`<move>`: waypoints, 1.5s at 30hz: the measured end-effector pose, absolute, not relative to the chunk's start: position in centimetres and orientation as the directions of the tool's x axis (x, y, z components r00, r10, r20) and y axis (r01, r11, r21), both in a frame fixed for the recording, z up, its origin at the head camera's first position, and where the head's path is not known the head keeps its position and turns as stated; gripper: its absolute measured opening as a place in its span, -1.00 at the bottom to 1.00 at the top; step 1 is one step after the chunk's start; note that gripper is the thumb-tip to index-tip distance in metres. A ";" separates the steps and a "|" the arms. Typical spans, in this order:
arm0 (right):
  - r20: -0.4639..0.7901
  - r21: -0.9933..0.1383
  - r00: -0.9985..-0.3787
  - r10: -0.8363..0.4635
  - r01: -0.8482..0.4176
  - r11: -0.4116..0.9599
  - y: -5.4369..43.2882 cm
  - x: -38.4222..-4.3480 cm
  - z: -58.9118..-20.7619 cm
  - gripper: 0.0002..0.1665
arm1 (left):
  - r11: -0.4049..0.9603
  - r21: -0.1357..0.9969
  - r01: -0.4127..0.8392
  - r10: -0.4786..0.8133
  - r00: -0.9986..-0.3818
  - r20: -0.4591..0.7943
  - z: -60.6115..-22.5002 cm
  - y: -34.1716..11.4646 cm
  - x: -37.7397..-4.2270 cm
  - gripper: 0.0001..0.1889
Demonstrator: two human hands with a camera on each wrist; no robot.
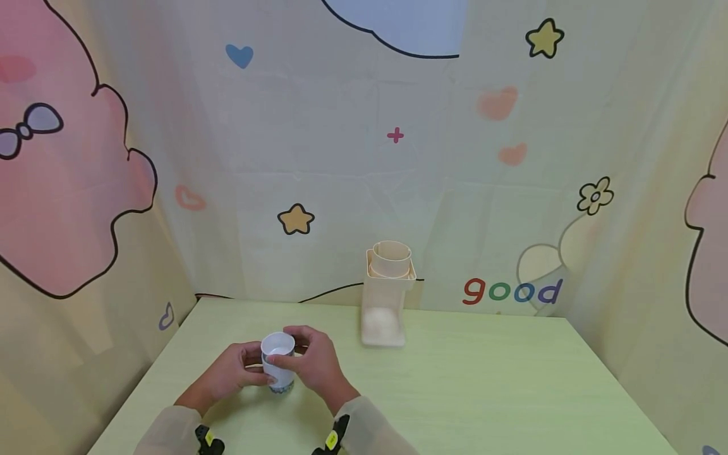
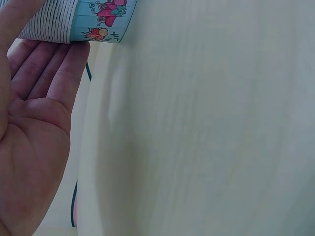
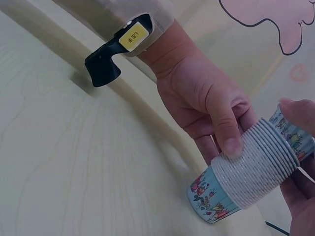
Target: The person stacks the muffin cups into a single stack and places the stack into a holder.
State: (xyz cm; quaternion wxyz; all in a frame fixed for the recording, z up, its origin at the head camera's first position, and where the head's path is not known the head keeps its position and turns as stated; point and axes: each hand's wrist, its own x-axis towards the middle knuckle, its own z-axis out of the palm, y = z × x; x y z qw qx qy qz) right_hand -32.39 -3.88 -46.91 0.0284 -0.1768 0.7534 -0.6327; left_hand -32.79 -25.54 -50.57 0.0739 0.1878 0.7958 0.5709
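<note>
My left hand grips a stack of nested paper cups round its side, the thumb across the white rims. The cups are pale blue with printed fruit and small figures. In the right wrist view, the topmost cup stands partly out of the stack, its printed side showing. My right hand pinches this cup near its mouth, thumb in front and fingers behind. The left wrist view shows only the stack's lower end above my left palm. Both hands hold the cups over the left part of the table.
A cream cup dispenser with a round tube on top stands at the table's back edge, right of the hands. The pale green table meets a printed cloth backdrop behind and at both sides.
</note>
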 end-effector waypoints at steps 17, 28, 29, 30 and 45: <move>0.164 -0.965 -0.936 -0.312 -0.218 0.147 -3.8 -32.2 -48.2 -0.36 | 0.294 0.932 0.211 0.378 -0.921 0.090 -50.3 -25.5 -32.5 -0.34; 0.183 -0.969 -0.928 -0.324 -0.226 0.100 -3.8 -32.3 -48.9 -0.29 | 0.299 0.929 0.219 0.375 -0.922 0.097 -50.4 -25.6 -32.5 -0.30; 0.186 -0.970 -0.928 -0.322 -0.225 0.088 -3.7 -32.3 -49.0 -0.29 | 0.301 0.928 0.218 0.374 -0.922 0.095 -50.3 -25.6 -32.4 -0.29; 0.195 -0.970 -0.926 -0.323 -0.231 0.076 -3.7 -32.3 -49.0 -0.29 | 0.303 0.927 0.220 0.372 -0.923 0.097 -50.2 -25.6 -32.4 -0.28; 0.257 -0.957 -0.899 -0.355 -0.288 0.036 -3.0 -32.9 -50.1 -0.46 | 0.236 0.933 0.272 0.209 -0.952 0.225 -50.1 -24.9 -31.3 -0.48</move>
